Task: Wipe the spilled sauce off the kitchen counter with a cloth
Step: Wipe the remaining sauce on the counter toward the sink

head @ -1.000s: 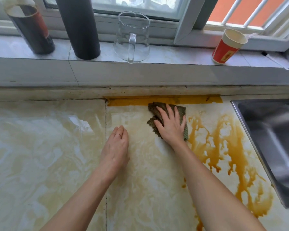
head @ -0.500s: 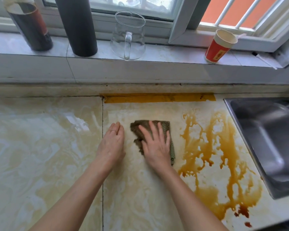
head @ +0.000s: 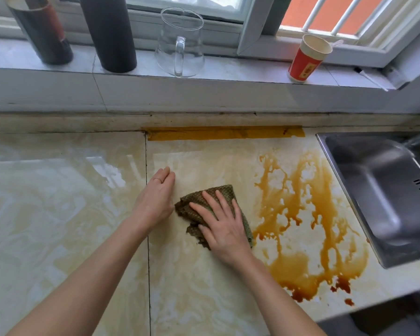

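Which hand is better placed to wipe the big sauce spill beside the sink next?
The right hand. It presses the cloth flat, and the sauce lies just to its right. The left hand rests on the counter, farther from the sauce.

Cloth [head: 226, 190]: shifted from the far edge of the tabletop [head: 58, 214], against the yellow strip [head: 226, 133], toward near and left. Right hand [head: 224, 229]: travelled with it, flat on top. Cloth's left corner: now just beside the left hand [head: 154, 202].
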### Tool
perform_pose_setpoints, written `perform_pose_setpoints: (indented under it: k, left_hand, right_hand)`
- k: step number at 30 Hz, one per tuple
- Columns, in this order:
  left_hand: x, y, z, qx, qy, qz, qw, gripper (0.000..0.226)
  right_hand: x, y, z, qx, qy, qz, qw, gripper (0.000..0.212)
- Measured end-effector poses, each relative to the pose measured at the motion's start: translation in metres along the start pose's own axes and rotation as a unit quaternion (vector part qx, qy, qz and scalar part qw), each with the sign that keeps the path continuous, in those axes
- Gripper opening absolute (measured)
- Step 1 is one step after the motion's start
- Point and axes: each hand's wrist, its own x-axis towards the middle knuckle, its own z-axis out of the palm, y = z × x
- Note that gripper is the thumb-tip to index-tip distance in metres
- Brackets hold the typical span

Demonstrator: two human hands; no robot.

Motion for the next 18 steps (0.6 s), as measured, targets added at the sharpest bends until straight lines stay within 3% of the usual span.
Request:
perform_pose_setpoints:
  k: [4, 7, 13, 18]
  left_hand:
    - [-0.024, -0.003, 0.004, -0.025, 0.045, 0.003, 0.999, 0.057]
    - [-0.046, 0.002, 0.012, -0.039, 0.056, -0.003, 0.998, 0.058]
    - [-0.073, 0.014, 0.026, -0.056, 0.065, -0.015, 0.996, 0.054]
    - [-0.100, 0.020, 0.025, -0.059, 0.075, -0.040, 0.995, 0.061]
  right_hand:
    - [0.004, 0.017, -0.005, 0.010, 0.022, 0.075, 0.997, 0.053]
    - [-0.003, -0.009, 0.006, -0.002, 0.049, 0.130, 0.990, 0.054]
    - [-0.032, -0.005, 0.008, -0.015, 0.023, -0.007, 1.000, 0.052]
    - [-0.031, -0.017, 0.011, -0.004, 0.057, 0.115, 0.992, 0.053]
